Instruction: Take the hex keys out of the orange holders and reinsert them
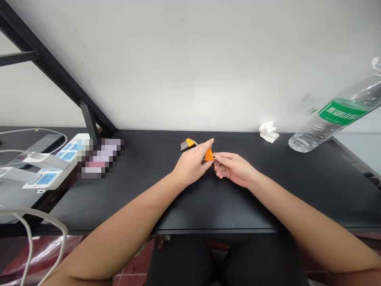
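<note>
Over the middle of the black table, my left hand [193, 163] is closed around an orange piece [209, 154], its thumb and forefinger on either side. My right hand [233, 169] meets it from the right, with thumb and fingers pinched on a small metal part [215, 159] at the orange piece's right edge. Just beyond my left hand lies an orange item with several thin metal prongs [186, 143]; whether it joins the held piece is hidden by my left hand.
A plastic bottle with a green label [342, 111] leans at the right, near a crumpled white tissue [268, 132]. To the left are a white power strip [61, 161] with plugs and cables, a blurred-out object [102, 158] and a black metal frame [59, 67].
</note>
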`<state>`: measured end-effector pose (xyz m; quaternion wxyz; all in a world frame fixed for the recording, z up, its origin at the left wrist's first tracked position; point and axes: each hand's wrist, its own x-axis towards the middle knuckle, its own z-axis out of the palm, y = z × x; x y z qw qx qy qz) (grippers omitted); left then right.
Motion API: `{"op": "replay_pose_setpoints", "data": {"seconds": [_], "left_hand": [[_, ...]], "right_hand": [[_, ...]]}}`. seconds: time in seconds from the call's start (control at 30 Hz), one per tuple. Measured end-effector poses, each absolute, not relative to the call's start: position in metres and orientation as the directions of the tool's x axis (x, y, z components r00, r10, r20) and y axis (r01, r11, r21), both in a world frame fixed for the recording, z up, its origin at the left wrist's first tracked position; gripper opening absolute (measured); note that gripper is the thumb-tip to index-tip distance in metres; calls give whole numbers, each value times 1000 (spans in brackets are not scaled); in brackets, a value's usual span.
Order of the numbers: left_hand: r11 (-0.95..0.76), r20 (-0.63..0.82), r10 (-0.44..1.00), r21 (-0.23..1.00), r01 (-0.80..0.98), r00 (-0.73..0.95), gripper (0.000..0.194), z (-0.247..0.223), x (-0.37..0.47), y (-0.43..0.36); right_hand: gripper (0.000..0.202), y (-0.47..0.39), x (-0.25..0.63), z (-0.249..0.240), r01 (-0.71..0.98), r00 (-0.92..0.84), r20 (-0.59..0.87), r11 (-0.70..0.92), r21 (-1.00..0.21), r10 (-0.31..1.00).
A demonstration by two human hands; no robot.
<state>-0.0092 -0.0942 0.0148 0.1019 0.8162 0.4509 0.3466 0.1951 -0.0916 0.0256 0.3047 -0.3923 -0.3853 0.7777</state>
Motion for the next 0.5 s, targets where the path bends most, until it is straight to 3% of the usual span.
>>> {"op": "replay_pose_setpoints", "data": {"seconds": [0.17,0.33,0.5], "left_hand": [[-494,399,863,535,685,310,71,13,-9,-91],[-500,387,860,499,708,334,37,9,-12,-88],[-518,416,837,397,758,355,57,12,-11,-91]], "right_hand": [[33,-92,192,20,-130,-467,-386,-493,-860,796],[40,-96,189,18,26,-431,-252,-267,-963,867],[33,-97,190,20,49,-442,-212,-212,-976,872]]}}
